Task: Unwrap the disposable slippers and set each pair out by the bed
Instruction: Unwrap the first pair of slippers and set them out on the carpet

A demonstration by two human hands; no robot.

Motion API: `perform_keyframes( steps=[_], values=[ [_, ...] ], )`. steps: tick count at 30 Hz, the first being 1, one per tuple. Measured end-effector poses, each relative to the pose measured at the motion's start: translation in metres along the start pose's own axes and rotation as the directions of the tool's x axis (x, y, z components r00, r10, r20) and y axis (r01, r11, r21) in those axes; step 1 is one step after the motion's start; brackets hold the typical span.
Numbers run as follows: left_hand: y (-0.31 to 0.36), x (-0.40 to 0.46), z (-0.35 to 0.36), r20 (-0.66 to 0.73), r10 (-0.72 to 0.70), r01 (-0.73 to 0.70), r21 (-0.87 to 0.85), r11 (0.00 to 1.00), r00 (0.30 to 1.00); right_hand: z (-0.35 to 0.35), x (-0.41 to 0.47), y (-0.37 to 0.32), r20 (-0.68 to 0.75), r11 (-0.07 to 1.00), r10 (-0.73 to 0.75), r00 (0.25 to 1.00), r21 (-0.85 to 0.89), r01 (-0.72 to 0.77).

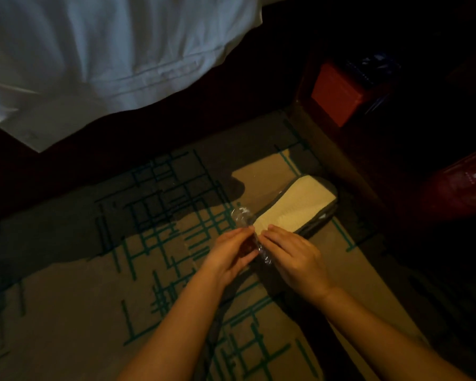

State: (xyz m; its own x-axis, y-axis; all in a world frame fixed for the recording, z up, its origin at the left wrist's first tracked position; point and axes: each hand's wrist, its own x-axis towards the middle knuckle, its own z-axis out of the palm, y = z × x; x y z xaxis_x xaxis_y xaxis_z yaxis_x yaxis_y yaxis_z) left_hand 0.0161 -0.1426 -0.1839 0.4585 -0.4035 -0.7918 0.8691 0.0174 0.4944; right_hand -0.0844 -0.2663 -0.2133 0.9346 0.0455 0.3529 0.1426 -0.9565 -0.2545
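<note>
A pair of cream slippers (297, 207) with dark edging, still inside a clear plastic wrapper (242, 215), is held above the carpet. My left hand (228, 254) pinches the crinkled near end of the wrapper. My right hand (291, 257) grips the same end from the right, its fingers over the slippers' heel end. The two hands almost touch. The far end of the slippers points up and right toward a dark wooden nightstand. The bed's white sheet (107, 50) hangs at the top left.
A beige carpet (80, 298) with teal grid lines covers the floor. A dark nightstand (341, 149) stands at right, with a red box (338, 94) on its shelf. Another reddish object (462, 185) lies at far right. The room is dim.
</note>
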Motion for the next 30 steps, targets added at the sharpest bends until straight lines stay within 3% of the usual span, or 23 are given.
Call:
perform_keyframes(
  steps=[4,6,8,9,10,11,12,13,14,15,16,19,21,22,24,25,26,28,30],
  values=[
    [-0.015,-0.003,-0.015,-0.091,-0.011,0.016,0.053,0.998,0.996,0.004,-0.011,-0.016,0.161,0.994,-0.040,0.986,0.104,0.023],
    [-0.020,-0.009,-0.023,-0.108,0.019,-0.023,-0.038,0.999,0.994,0.005,-0.018,-0.024,0.214,0.992,-0.038,0.976,0.126,0.011],
    [-0.025,-0.017,-0.033,-0.125,0.053,-0.072,-0.159,0.985,0.991,0.002,-0.020,-0.035,0.179,0.974,0.112,0.977,0.173,-0.144],
    [-0.027,-0.020,-0.039,-0.131,0.070,-0.097,-0.207,0.974,0.989,-0.003,-0.018,-0.042,0.155,0.912,0.287,0.945,0.259,-0.319],
    [-0.030,-0.024,-0.046,-0.140,0.086,-0.119,-0.243,0.963,0.986,-0.008,-0.013,-0.050,0.170,0.762,0.498,0.850,0.383,-0.523],
    [-0.034,-0.027,-0.052,-0.143,0.096,-0.132,-0.272,0.953,0.985,-0.010,-0.009,-0.054,0.236,0.524,0.678,0.696,0.509,-0.683],
    [-0.038,-0.032,-0.057,-0.146,0.102,-0.141,-0.288,0.947,0.984,-0.010,-0.004,-0.055,0.374,0.227,0.767,0.521,0.601,-0.766],
    [-0.043,-0.036,-0.060,-0.138,0.104,-0.142,-0.300,0.943,0.985,-0.008,0.001,-0.054,0.545,-0.078,0.751,0.373,0.634,-0.769],
    [-0.047,-0.039,-0.062,-0.124,0.103,-0.136,-0.301,0.944,0.987,-0.006,0.005,-0.052,0.684,-0.312,0.675,0.277,0.604,-0.733],
    [-0.049,-0.042,-0.063,-0.105,0.098,-0.125,-0.293,0.948,0.990,-0.003,0.007,-0.050,0.767,-0.456,0.599,0.228,0.562,-0.690],
    [-0.051,-0.045,-0.063,-0.086,0.091,-0.112,-0.276,0.955,0.992,-0.002,0.009,-0.050,0.807,-0.523,0.551,0.211,0.531,-0.666],
    [-0.051,-0.052,-0.058,-0.136,0.076,-0.089,-0.087,0.992,0.988,0.003,0.015,-0.050,0.811,-0.503,0.561,0.165,0.492,-0.711],
    [-0.049,-0.056,-0.061,-0.270,0.266,-0.182,0.298,0.937,0.926,0.003,0.016,-0.050,0.804,-0.490,0.573,0.161,0.494,-0.719],
    [-0.049,-0.058,-0.066,-0.288,0.446,-0.246,0.532,0.810,0.847,0.000,0.018,-0.051,0.798,-0.473,0.579,0.169,0.497,-0.727],
    [-0.043,-0.063,-0.074,-0.077,0.755,-0.325,0.871,0.369,0.652,0.002,0.018,-0.048,0.792,-0.424,0.574,0.209,0.506,-0.751],
    [-0.040,-0.063,-0.076,0.078,0.792,-0.328,0.931,0.160,0.606,0.003,0.019,-0.048,0.786,-0.404,0.571,0.236,0.520,-0.753],
    [-0.037,-0.061,-0.076,0.192,0.764,-0.321,0.947,0.022,0.616,0.000,0.022,-0.051,0.784,-0.384,0.564,0.260,0.527,-0.758],
    [-0.034,-0.056,-0.073,0.270,0.677,-0.290,0.953,-0.086,0.685,-0.001,0.027,-0.054,0.779,-0.363,0.547,0.306,0.550,-0.752],
    [-0.033,-0.049,-0.075,0.261,0.657,-0.269,0.959,-0.091,0.708,-0.001,0.030,-0.054,0.763,-0.329,0.549,0.342,0.573,-0.750]
  ],
)
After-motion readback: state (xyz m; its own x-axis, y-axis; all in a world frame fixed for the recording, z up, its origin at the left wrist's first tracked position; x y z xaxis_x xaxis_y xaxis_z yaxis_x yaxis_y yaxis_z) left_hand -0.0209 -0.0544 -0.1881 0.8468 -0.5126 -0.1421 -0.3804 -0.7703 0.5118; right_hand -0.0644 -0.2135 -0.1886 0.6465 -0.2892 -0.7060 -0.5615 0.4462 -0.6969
